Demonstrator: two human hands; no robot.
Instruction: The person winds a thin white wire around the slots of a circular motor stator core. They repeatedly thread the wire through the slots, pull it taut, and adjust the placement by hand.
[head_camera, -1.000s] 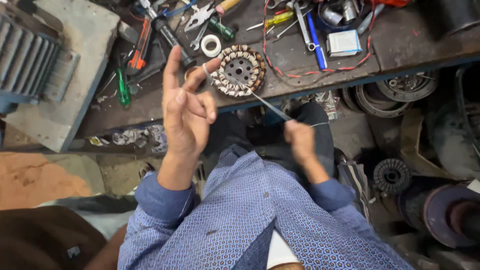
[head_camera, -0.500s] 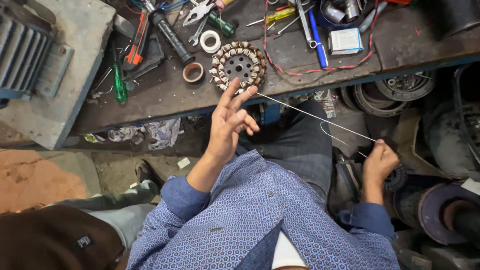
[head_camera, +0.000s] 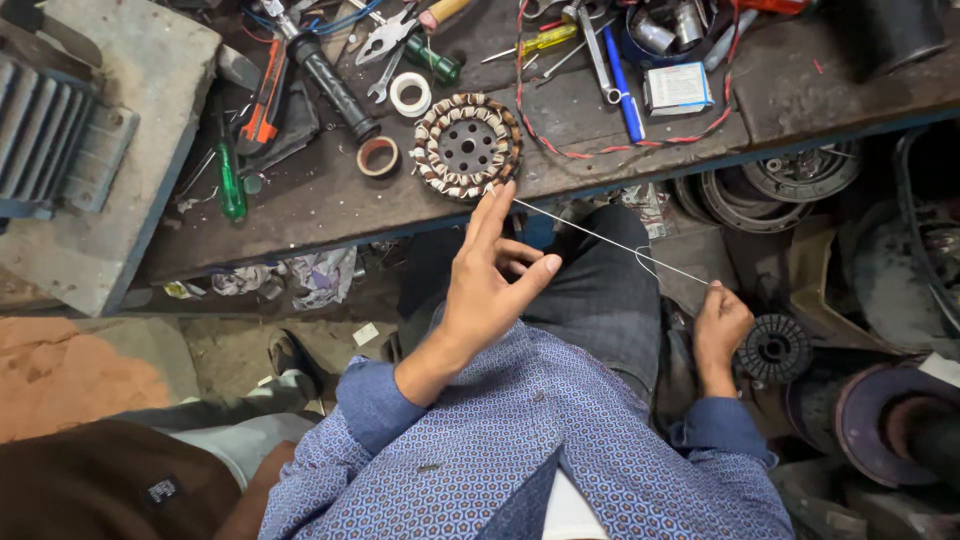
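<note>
Now left hand (head_camera: 490, 280) open beside bench edge (head_camera: 300, 245), right hand (head_camera: 718, 325) pinching wire (head_camera: 610, 240) from stator (head_camera: 467, 147)

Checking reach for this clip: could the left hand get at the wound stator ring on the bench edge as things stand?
Probably yes. The left hand has its fingertips just below the stator ring, and nothing lies between them but the thin wire running to the right hand.

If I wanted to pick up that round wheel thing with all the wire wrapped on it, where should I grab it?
Probably hold the round stator by its outer rim, from above, fingers on opposite edges. It lies flat on the workbench, so the sides are free. Avoid the near edge, where the thin wire runs out to the right hand.
</note>
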